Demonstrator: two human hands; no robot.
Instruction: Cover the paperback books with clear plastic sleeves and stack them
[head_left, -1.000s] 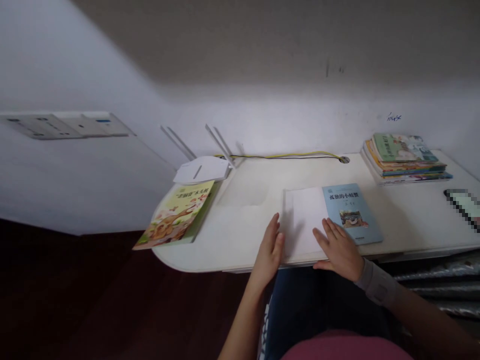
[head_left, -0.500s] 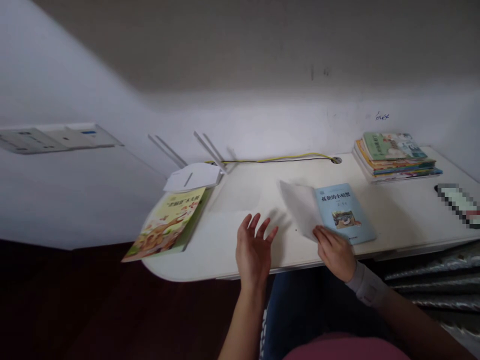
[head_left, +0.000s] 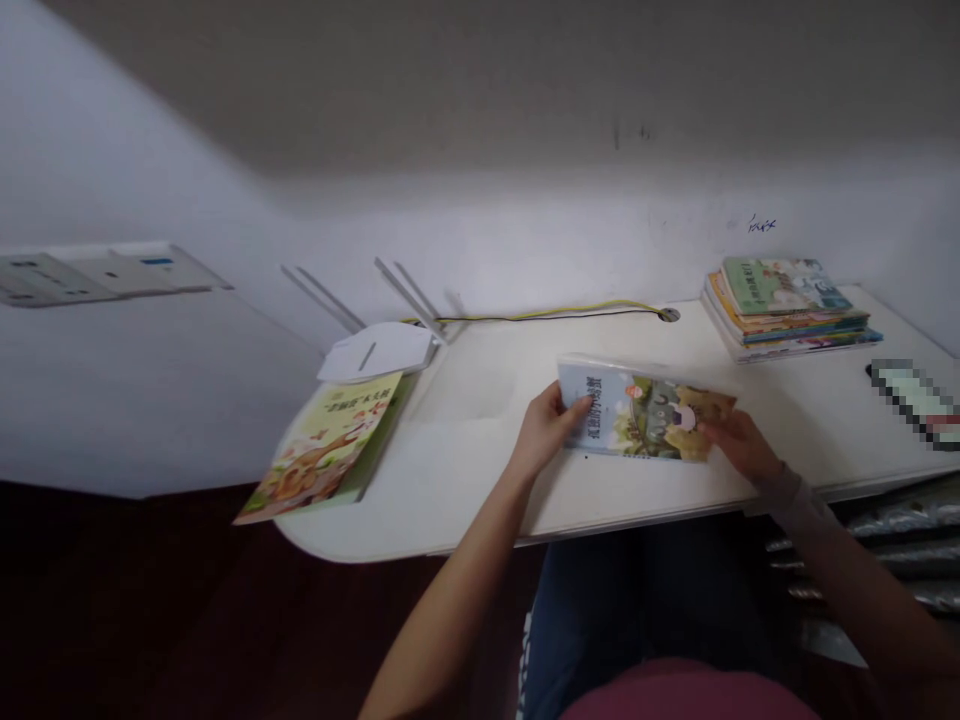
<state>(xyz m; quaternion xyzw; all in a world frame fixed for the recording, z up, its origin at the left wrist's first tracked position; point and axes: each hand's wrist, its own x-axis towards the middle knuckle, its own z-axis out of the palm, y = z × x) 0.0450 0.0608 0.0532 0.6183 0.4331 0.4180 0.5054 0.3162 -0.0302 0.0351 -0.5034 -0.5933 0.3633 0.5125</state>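
A thin picture book (head_left: 652, 415) with a pale blue strip and an illustrated cover is held over the white desk (head_left: 450, 480), turned sideways. My left hand (head_left: 551, 425) grips its left end, thumb on top of the cover. At the opposite end my right hand (head_left: 739, 445) pinches the lower right corner; its fingers beneath the book are hidden.
A white router (head_left: 379, 350) with antennas stands at the back left. A yellow-green book (head_left: 330, 440) overhangs the desk's left edge. At the back right are a pile of books (head_left: 787, 310) and a phone (head_left: 915, 400). Cables run along the wall.
The book was lying open with its blue cover upright to view; now it is closed, turned sideways and lifted. My left hand moved right from empty air and took hold of it.
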